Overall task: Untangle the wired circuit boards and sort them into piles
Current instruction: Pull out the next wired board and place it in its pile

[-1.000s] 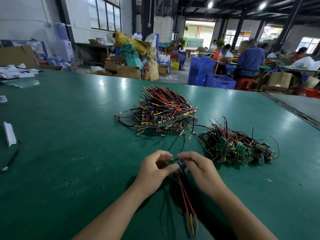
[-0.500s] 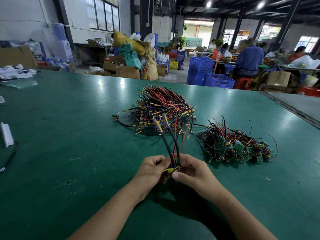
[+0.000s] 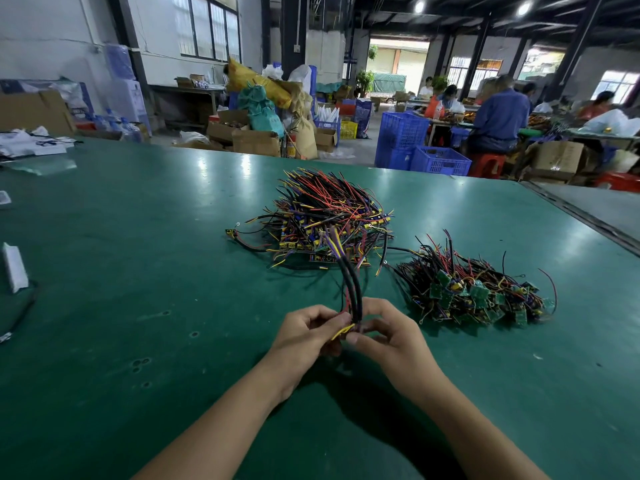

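Note:
My left hand (image 3: 306,332) and my right hand (image 3: 391,336) meet over the green table (image 3: 138,271), both pinching a small wired circuit board (image 3: 349,299). Its black, red and yellow leads stand upward between my fingers; the board itself is mostly hidden by them. Beyond my hands lies a big tangled heap of wired boards (image 3: 322,220) with red, black and yellow leads. To the right sits a lower pile of small green boards (image 3: 474,292) with dark wires.
A white strip (image 3: 14,268) and a black cable (image 3: 20,313) lie at the table's left edge. Papers (image 3: 31,143) sit at the far left. A seam and a grey surface (image 3: 588,209) border the right. Boxes, blue crates and seated people are beyond.
A second ago the held board's wires trailed toward me on the table. They have since been turned to stand upward between my hands, which stay in about the same spot.

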Tool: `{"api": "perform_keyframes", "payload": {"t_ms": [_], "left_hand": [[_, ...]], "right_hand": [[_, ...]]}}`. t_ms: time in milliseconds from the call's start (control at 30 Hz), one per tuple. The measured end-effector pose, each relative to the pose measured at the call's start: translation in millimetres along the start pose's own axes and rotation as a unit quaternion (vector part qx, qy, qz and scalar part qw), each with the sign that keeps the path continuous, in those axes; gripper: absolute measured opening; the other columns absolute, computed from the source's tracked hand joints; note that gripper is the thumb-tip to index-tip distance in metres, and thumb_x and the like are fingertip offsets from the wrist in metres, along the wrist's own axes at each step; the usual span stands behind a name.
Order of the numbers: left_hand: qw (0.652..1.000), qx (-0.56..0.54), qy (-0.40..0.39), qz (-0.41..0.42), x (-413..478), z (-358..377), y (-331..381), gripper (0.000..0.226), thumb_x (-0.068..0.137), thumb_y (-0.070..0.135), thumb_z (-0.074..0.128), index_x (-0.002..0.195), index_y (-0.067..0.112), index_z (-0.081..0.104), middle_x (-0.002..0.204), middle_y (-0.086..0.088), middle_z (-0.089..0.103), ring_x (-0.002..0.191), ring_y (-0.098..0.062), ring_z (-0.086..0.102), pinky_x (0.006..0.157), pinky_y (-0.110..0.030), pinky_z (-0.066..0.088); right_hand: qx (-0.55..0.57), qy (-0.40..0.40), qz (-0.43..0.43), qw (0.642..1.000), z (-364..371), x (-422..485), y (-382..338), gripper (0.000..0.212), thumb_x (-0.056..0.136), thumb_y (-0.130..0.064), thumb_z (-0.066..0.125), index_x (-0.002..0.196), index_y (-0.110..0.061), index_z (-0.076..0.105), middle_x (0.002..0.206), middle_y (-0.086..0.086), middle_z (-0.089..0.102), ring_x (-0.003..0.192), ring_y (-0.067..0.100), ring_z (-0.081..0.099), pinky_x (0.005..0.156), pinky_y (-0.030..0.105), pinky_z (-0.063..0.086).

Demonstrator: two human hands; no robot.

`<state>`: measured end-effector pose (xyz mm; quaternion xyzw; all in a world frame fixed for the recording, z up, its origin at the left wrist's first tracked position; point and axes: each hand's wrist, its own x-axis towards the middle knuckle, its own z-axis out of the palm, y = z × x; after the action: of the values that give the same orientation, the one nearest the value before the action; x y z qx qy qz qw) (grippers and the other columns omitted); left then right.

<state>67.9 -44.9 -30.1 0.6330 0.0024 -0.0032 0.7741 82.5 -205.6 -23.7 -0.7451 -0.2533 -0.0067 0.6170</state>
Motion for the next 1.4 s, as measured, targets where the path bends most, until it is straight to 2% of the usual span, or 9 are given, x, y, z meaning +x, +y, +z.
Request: {"api": "perform_keyframes", "payload": {"t_ms": [233, 433, 567, 667, 767, 1033, 1133, 1233, 1400], "left_hand": [[0.999, 0.002, 0.042, 0.012, 1, 1, -3, 0.018, 0.078, 0.03, 0.073, 0.069, 0.014, 0.072, 0.063, -0.003, 0.064, 0.057, -0.013, 0.058, 0.051, -0.024, 0.048], [0.998, 0.009, 0.056, 0.041, 2, 1, -4, 0.017, 0.087, 0.015, 0.068, 0.074, 0.004, 0.069, 0.06, -0.001, 0.064, 0.056, -0.009, 0.058, 0.054, -0.018, 0.047], [0.995, 0.064, 0.046, 0.063, -1, 1, -5, 0.018, 0.084, 0.025, 0.073, 0.076, 0.009, 0.073, 0.065, -0.003, 0.065, 0.061, -0.011, 0.058, 0.058, -0.022, 0.047], [0.988, 0.111, 0.023, 0.101, -4, 3, -6, 0.035, 0.074, 0.047, 0.074, 0.078, 0.013, 0.075, 0.068, -0.003, 0.066, 0.063, -0.01, 0.056, 0.062, -0.024, 0.046], [0.989, 0.102, 0.021, 0.109, -5, 5, -4, 0.035, 0.074, 0.048, 0.072, 0.08, 0.014, 0.075, 0.069, -0.002, 0.067, 0.064, -0.008, 0.057, 0.062, -0.022, 0.046], [0.988, 0.123, -0.058, 0.072, -9, 8, -3, 0.033, 0.092, 0.037, 0.061, 0.068, 0.014, 0.058, 0.053, 0.004, 0.054, 0.046, -0.01, 0.047, 0.047, -0.021, 0.037], [0.983, 0.134, -0.103, 0.078, -11, 9, -4, 0.043, 0.087, 0.043, 0.063, 0.087, 0.0, 0.065, 0.071, -0.003, 0.06, 0.067, -0.013, 0.053, 0.063, -0.028, 0.042], [0.98, 0.132, -0.118, 0.086, -13, 8, 0, 0.032, 0.088, 0.043, 0.061, 0.085, 0.013, 0.071, 0.077, -0.001, 0.066, 0.073, -0.012, 0.057, 0.07, -0.028, 0.046], [0.979, 0.142, -0.112, 0.092, -19, 10, 4, 0.071, 0.084, 0.063, 0.056, 0.081, -0.009, 0.056, 0.068, -0.016, 0.053, 0.066, -0.019, 0.045, 0.06, -0.049, 0.037]], "right_hand": [[-0.048, -0.035, -0.045, 0.997, -7, 2, -2, 0.061, 0.08, 0.021, 0.056, 0.076, -0.036, 0.077, 0.126, 0.001, 0.057, 0.114, 0.011, 0.059, 0.09, 0.032, 0.052], [-0.097, -0.067, -0.044, 0.992, -6, -1, -6, 0.025, 0.079, -0.008, 0.058, 0.077, -0.022, 0.079, 0.13, -0.008, 0.054, 0.09, 0.006, 0.062, 0.08, 0.016, 0.044], [-0.151, 0.024, -0.046, 0.987, 0, -1, -3, 0.029, 0.091, -0.032, 0.063, 0.065, -0.025, 0.072, 0.105, -0.009, 0.064, 0.089, 0.005, 0.063, 0.075, 0.027, 0.048], [-0.112, 0.097, 0.007, 0.989, 6, 1, -2, 0.021, 0.09, -0.027, 0.066, 0.077, -0.021, 0.05, 0.076, -0.001, 0.064, 0.067, 0.016, 0.059, 0.064, 0.037, 0.048], [-0.107, 0.064, 0.051, 0.991, 4, 1, -2, 0.033, 0.091, -0.045, 0.057, 0.083, -0.014, 0.048, 0.055, -0.009, 0.054, 0.049, 0.006, 0.048, 0.049, 0.02, 0.04], [0.04, -0.003, 0.088, 0.995, 4, 2, -6, 0.05, 0.089, -0.047, 0.047, 0.077, 0.001, 0.047, 0.055, 0.01, 0.043, 0.042, 0.017, 0.037, 0.039, 0.02, 0.029], [0.077, -0.009, 0.084, 0.993, 7, 1, -8, 0.04, 0.091, -0.042, 0.047, 0.075, -0.006, 0.049, 0.052, -0.001, 0.039, 0.041, 0.01, 0.035, 0.038, 0.017, 0.031], [0.079, -0.026, 0.082, 0.993, 8, -1, -12, 0.038, 0.093, -0.039, 0.044, 0.072, -0.008, 0.05, 0.05, -0.009, 0.044, 0.042, 0.003, 0.039, 0.04, 0.014, 0.032], [0.013, -0.044, 0.102, 0.994, 7, -5, -20, 0.058, 0.096, -0.051, 0.029, 0.055, -0.014, 0.049, 0.04, -0.009, 0.043, 0.038, 0.0, 0.037, 0.045, 0.015, 0.029]]}}
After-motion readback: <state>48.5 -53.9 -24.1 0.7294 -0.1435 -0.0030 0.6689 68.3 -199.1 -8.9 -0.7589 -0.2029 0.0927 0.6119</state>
